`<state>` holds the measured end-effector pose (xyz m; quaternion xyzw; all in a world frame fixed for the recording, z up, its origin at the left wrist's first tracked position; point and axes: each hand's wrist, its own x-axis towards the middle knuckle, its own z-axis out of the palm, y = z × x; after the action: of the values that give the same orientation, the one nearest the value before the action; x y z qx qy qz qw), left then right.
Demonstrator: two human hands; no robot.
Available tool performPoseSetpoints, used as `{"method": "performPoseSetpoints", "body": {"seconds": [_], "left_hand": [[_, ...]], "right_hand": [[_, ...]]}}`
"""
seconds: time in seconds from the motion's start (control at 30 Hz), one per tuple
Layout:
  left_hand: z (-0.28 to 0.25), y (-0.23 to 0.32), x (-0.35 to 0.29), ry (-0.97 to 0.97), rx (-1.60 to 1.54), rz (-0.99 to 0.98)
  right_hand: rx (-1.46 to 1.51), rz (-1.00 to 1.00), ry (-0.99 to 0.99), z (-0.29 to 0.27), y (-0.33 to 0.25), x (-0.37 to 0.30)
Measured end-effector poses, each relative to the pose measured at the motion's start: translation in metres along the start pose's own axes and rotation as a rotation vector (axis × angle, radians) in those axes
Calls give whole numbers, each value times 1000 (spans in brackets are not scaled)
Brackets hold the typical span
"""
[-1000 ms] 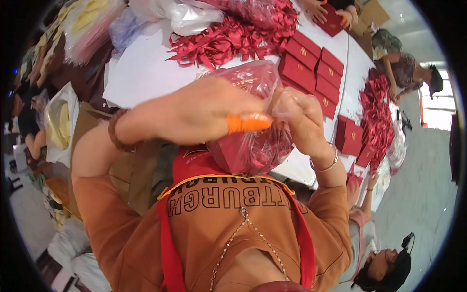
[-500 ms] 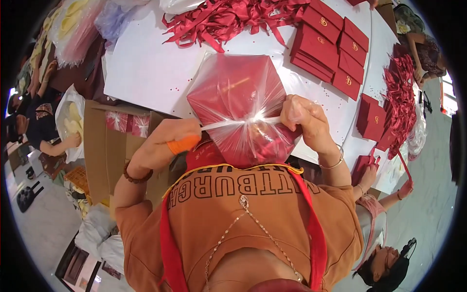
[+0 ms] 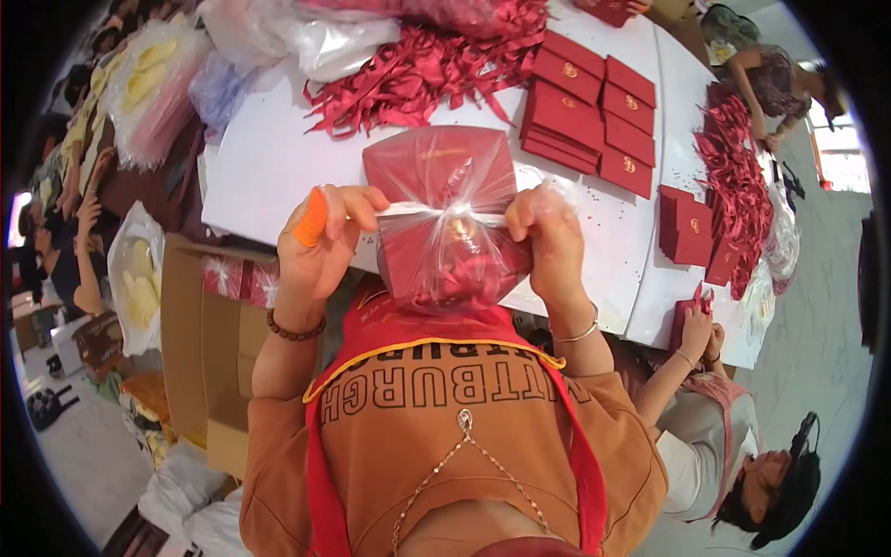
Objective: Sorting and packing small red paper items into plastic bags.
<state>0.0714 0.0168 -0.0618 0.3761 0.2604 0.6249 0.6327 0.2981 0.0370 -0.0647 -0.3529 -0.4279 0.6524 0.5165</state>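
A red gift box is wrapped in a clear plastic bag, its ends gathered into a tight knot in the middle. My left hand, with an orange cover on one finger, pinches the twisted white end on the left side of the knot. On the other side, my right hand is closed on the right-hand end, next to the bag's edge. Red ribbon shows through the lower part of the plastic. The bundle is held upright at the table's near edge, against my red apron.
Behind the bundle, the white table carries a heap of red ribbons and stacked red boxes. An open cardboard carton with wrapped red boxes stands at left. To the right, a co-worker's hands handle a red box.
Both hands have drawn closer to the knot, and the left has gone from a fist to a fingertip pinch. The co-worker's hands at right have come together at the red box.
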Motion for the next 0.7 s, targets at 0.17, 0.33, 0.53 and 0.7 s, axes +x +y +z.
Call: {"method": "performPoseSetpoints", "body": {"seconds": [0.17, 0.33, 0.53, 0.7], "left_hand": [[0, 11, -1, -252, -3, -201], [17, 22, 10, -260, 14, -346], [41, 15, 26, -374, 127, -416], [48, -13, 36, -412, 332, -485]], "right_hand": [[-396, -537, -423, -10, -20, 0], [-153, -126, -776, 15, -39, -11], [-565, -368, -804, 9, -49, -30], [-626, -85, -561, -6, -59, -51]]}}
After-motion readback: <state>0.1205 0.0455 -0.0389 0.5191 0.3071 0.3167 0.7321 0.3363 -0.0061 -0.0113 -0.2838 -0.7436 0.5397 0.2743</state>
